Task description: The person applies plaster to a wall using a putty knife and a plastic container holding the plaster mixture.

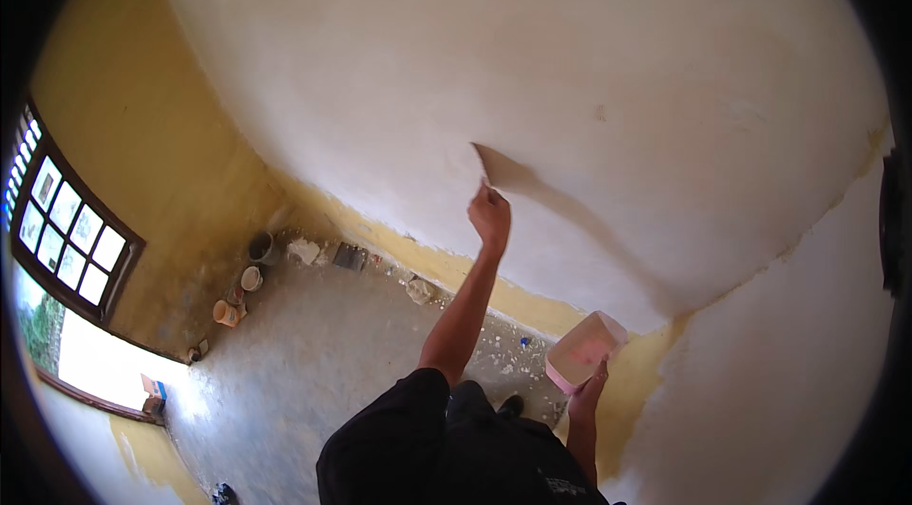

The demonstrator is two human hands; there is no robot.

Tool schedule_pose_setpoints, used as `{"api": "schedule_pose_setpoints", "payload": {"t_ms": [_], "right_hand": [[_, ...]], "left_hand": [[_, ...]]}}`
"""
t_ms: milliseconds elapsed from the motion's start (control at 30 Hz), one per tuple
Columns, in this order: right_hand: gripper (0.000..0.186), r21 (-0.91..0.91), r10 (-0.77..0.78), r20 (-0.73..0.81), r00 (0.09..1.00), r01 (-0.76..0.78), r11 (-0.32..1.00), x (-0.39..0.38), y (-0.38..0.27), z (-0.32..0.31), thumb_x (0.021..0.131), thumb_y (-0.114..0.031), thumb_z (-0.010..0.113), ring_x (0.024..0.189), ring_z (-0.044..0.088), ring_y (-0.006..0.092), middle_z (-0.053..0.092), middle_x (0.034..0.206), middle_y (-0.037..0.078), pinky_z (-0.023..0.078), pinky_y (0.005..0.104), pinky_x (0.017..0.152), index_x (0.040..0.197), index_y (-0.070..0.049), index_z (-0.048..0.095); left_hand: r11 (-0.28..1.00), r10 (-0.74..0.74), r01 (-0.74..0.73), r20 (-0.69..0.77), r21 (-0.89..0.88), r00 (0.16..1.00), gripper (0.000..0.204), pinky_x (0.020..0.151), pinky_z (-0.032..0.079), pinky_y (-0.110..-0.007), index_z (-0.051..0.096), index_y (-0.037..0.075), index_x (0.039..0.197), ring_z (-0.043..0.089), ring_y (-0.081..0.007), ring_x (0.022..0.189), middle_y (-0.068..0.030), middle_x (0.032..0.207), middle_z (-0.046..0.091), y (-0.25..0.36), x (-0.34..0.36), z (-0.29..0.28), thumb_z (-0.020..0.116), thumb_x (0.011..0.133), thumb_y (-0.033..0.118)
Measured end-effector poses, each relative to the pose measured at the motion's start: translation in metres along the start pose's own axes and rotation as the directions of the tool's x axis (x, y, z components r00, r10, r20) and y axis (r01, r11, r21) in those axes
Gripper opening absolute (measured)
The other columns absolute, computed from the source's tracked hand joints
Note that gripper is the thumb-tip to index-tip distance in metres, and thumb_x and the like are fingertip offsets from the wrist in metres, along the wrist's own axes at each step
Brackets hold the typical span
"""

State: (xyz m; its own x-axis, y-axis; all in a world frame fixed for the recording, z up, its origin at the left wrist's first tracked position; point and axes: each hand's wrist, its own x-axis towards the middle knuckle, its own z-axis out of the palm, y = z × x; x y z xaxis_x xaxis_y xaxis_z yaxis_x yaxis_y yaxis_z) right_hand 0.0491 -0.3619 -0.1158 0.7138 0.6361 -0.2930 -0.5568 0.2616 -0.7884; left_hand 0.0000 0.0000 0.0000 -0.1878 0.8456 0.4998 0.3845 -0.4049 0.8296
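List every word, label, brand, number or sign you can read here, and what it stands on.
No text can be read.
Black clothing: small pale marks near the picture's lower edge, too small and blurred to read.
Pink tray in the right hand: no lettering visible.
Tubs on the floor: too small to tell.

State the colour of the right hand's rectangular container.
The container is pink, as the head view shows.

Left hand: scraper in it, at the wall ahead. Right hand, right of left and closer to body: tub in it. Floor below both hands; buckets on it, well left of left hand. Window farther left.
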Motion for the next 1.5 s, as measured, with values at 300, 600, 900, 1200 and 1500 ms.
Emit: {"api": "schedule_pose_setpoints", "payload": {"t_ms": [300,600,900,1200,1500], "right_hand": [[0.05,-0.056,0.066,-0.123,0.99,-0.073,0.996,-0.009,0.017,-0.008,0.101,-0.042,0.042,0.118,0.053,0.0223,0.053,0.126,0.008,0.046,0.0382,0.098,0.134,-0.005,0.043],[0.049,0.005,0.039,-0.145,0.989,-0.038,0.999,-0.022,-0.003,-0.005,0.1,-0.041,0.044,0.119,0.053,0.0232,0.051,0.129,0.01,0.045,0.0386,0.101,0.134,-0.005,0.043],[0.05,-0.001,0.032,-0.242,0.97,-0.033,0.999,-0.016,-0.006,-0.013,0.1,-0.04,0.045,0.12,0.052,0.0243,0.051,0.13,0.011,0.044,0.0389,0.102,0.135,-0.003,0.042],[0.05,-0.009,0.001,-0.17,0.985,-0.003,1.0,-0.016,0.005,-0.026,0.1,-0.039,0.045,0.119,0.053,0.0237,0.052,0.129,0.01,0.044,0.038,0.101,0.134,-0.003,0.043],[0.05,0.019,0.074,-0.146,0.987,-0.072,0.997,0.003,0.021,-0.022,0.098,-0.042,0.049,0.112,0.055,0.0253,0.049,0.121,0.013,0.051,0.0385,0.09,0.132,-0.006,0.039]], "left_hand": [[0.99,0.113,-0.112,0.013,-0.083,0.993,0.033,0.066,0.053,-0.032,0.062,0.001,0.122,0.069,-0.034,0.085,-0.0232,0.11,0.065,-0.041,-0.067,-0.037,0.052,0.09,-0.001],[0.988,-0.052,0.052,-0.005,0.145,0.999,0.046,0.084,0.052,-0.044,0.052,0.0,0.132,0.061,-0.0395,0.103,-0.0239,0.123,0.058,-0.124,-0.073,0.064,0.05,0.086,0.002],[0.869,-0.495,0.476,0.281,0.136,0.822,0.019,0.063,0.051,-0.043,0.067,-0.005,0.087,0.067,-0.0325,0.069,-0.0224,0.072,0.066,-0.217,-0.22,0.029,0.057,0.082,0.01],[0.555,-0.631,0.671,0.277,-0.491,0.724,0.015,0.051,0.05,-0.034,0.063,-0.007,0.08,0.06,-0.0179,0.061,-0.0117,0.072,0.064,-0.146,-0.014,0.035,0.051,0.078,0.002],[0.858,-0.036,0.238,0.409,-0.455,0.912,0.019,0.055,0.041,-0.034,0.061,-0.007,0.093,0.046,-0.0154,0.056,-0.0164,0.061,0.057,0.085,-0.092,-0.034,0.054,0.093,0.01]]}}
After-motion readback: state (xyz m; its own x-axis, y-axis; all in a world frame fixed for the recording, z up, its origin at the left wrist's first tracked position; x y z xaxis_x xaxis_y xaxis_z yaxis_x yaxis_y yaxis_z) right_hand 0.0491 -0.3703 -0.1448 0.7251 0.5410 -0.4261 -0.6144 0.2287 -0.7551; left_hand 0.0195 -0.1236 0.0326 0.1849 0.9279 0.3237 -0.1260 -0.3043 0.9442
